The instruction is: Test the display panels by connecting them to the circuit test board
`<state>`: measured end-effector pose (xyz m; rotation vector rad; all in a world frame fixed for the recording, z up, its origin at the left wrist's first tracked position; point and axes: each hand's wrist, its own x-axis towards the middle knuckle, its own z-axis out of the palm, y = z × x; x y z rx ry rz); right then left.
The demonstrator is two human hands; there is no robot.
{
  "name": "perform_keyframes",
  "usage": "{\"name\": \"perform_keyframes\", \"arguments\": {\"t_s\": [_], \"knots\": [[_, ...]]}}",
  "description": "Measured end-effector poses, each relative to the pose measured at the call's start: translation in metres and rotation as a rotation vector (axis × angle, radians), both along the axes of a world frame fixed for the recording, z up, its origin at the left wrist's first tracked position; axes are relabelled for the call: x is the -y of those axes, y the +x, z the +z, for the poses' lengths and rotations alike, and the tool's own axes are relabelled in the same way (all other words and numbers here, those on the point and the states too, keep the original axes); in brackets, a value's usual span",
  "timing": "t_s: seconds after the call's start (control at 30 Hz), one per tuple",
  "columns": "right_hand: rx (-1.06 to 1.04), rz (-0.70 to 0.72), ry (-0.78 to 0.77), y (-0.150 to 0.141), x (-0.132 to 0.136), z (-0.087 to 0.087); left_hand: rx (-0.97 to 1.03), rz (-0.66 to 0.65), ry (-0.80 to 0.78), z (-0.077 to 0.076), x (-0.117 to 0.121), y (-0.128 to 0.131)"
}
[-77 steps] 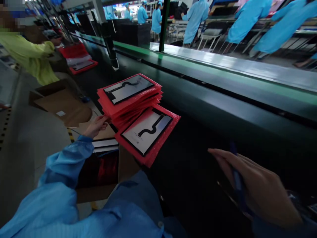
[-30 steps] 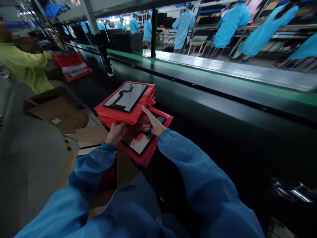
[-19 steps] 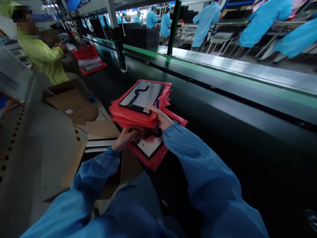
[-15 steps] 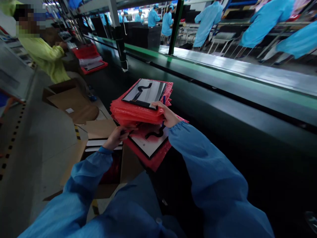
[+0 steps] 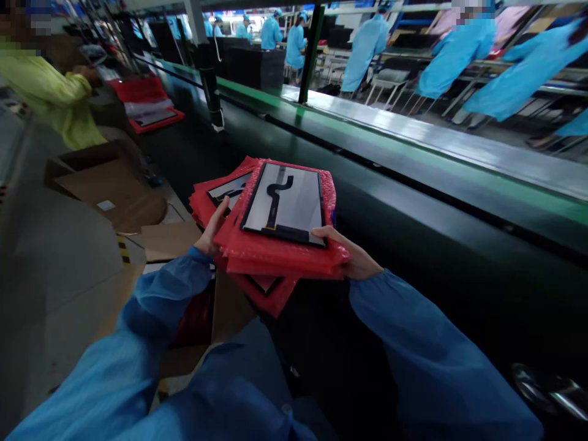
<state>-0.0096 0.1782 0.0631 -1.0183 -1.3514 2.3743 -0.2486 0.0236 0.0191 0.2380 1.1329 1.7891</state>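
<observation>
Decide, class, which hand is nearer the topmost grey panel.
Right. The right hand touches the panel at its near right corner; the left hand is left of the panel, apart.

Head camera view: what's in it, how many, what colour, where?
Red wraps: too overlapped to count, red, centre.
Flat panels: three nearby, pale with black edges, on and among the wraps.
Far pile: one, mostly red, upper left.
Work surface: one, black, under the wraps.
Cardboard boxes: at least two, brown, left.
Shiny object: one, silvery, lower right.
Co-workers: several, blue coats along the top, one yellow top upper left.
Sleeves: two, blue, both arms.
Left hand: one, bare, wraps' left edge.
Right hand: one, bare, gripping their right edge.
</observation>
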Motion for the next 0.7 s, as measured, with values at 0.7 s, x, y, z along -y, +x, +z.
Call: {"name": "perform_keyframes", "arguments": {"t_s": [0.7], "knots": [[-0.042, -0.409, -0.068, 0.211, 0.167, -0.023, 0.092, -0.679, -0.815, 0.024, 0.018, 0.170]]}}
